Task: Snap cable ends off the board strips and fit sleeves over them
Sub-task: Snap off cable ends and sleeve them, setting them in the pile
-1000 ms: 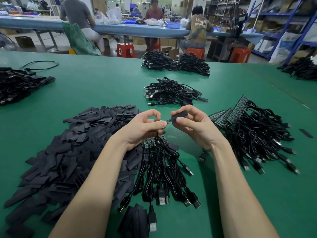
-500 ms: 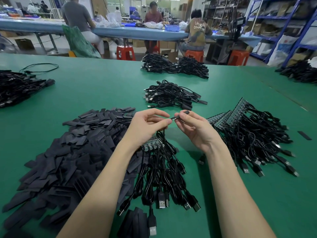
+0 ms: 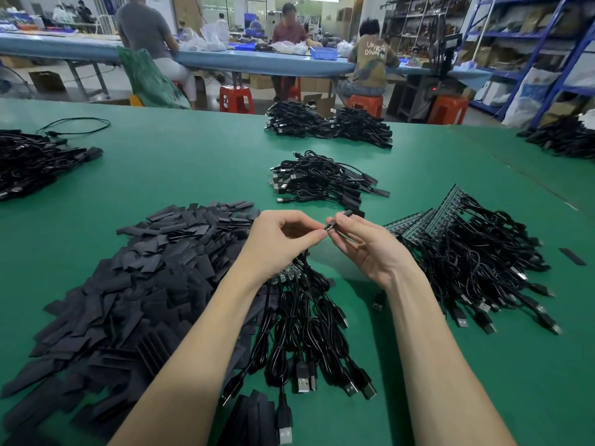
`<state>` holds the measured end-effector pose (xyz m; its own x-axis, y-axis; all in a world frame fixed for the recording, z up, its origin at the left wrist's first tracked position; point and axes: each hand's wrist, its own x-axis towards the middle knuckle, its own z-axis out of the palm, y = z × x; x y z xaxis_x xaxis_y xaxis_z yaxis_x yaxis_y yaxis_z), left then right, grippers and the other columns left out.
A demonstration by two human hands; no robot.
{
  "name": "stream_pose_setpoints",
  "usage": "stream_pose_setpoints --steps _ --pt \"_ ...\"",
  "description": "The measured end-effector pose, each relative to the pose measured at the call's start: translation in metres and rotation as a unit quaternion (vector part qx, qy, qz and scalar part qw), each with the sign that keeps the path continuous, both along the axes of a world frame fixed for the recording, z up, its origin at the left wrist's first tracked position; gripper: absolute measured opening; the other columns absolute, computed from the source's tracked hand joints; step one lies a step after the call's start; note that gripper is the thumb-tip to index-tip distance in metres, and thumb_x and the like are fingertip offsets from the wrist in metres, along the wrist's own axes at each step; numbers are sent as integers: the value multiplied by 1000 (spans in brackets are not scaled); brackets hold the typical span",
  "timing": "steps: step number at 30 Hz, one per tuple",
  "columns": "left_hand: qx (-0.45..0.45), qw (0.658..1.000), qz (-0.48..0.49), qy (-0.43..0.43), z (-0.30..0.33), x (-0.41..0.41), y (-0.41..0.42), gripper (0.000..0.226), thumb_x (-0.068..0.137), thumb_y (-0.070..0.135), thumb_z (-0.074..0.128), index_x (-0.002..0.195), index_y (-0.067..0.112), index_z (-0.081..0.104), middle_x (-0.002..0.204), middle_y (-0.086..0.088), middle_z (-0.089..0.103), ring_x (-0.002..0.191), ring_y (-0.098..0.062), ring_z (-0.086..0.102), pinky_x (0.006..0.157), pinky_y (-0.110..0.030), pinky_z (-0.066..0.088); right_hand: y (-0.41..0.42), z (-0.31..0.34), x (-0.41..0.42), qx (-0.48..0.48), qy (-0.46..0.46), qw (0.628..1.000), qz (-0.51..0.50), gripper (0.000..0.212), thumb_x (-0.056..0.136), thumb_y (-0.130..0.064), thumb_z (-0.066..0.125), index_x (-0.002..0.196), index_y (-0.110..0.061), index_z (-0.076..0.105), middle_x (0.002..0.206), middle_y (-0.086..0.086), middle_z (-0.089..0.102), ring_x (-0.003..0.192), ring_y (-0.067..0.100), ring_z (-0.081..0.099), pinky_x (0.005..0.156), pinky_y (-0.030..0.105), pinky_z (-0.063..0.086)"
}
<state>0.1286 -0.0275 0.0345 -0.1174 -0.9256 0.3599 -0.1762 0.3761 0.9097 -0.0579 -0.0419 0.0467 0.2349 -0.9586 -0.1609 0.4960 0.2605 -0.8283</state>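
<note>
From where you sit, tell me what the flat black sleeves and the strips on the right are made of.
Sleeves: matte black, thin, lying flat and creased, probably flexible plastic tubing such as heat-shrink. Board strips: rigid green circuit board with rows of small parts, likely fibreglass laminate; cables attached.

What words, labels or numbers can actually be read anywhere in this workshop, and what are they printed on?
"UNKN OWN": pale letters on the back of the patterned shirt worn by the person seated on an orange stool at the far blue table.
White plastic bag with red print by the blue shelving: too blurred to read.
Green circuit board strips with black cables: any markings are too small to read.
Nothing else carries legible text.
</note>
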Motion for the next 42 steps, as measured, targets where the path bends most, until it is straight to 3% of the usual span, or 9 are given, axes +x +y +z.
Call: stream_pose_setpoints --steps 5,12,17,20,25,36,42 --pt "6 999 -19 29 0 1 2 11 81 11 83 86 20 81 84 -1 79 76 -14 74 76 -26 58 1 -1 0 -14 -1 999 29 17 75 -6 75 91 -2 71 95 14 76 86 18 74 74 21 59" --pt "5 997 -28 75 1 0 4 14 80 5 83 88 15 77 85 -4 78 77 -18 75 78 -26 59 3 -2 2 -42 5 997 68 11 77 -7 75 88 -7 73 96 13 76 86 17 73 79 22 58" --pt "20 992 -13 124 -1 -7 2 16 81 -3 79 92 6 72 82 -7 78 75 -17 75 76 -24 58 6 0 14 -109 31 993 -10 37 75 -12 79 111 -11 69 98 16 75 78 21 72 78 26 59" --pt "22 990 3 138 -1 -7 1 16 81 -4 78 89 8 72 76 -7 77 71 -15 74 74 -21 57 8 0 24 -130 32 990 -52 37 80 -8 78 116 -15 71 99 18 74 84 24 70 77 28 59" --pt "35 989 15 141 0 -7 2 16 80 -1 80 88 11 72 75 -6 77 68 -15 74 71 -19 55 7 -1 27 -160 44 983 -84 31 86 -1 75 115 -14 74 89 8 75 83 21 68 79 30 60" --pt "42 991 13 127 -1 -5 2 16 80 5 82 85 17 74 77 -9 77 71 -19 75 73 -22 56 7 0 23 -157 28 983 -89 24 85 3 74 105 -9 76 86 10 74 76 19 70 78 29 60" --pt "37 990 12 135 -1 -5 2 15 80 5 82 88 13 73 80 -11 77 74 -19 76 73 -21 57 6 -1 25 -153 34 984 -90 24 85 2 75 103 -13 78 86 10 74 85 22 67 80 31 60"
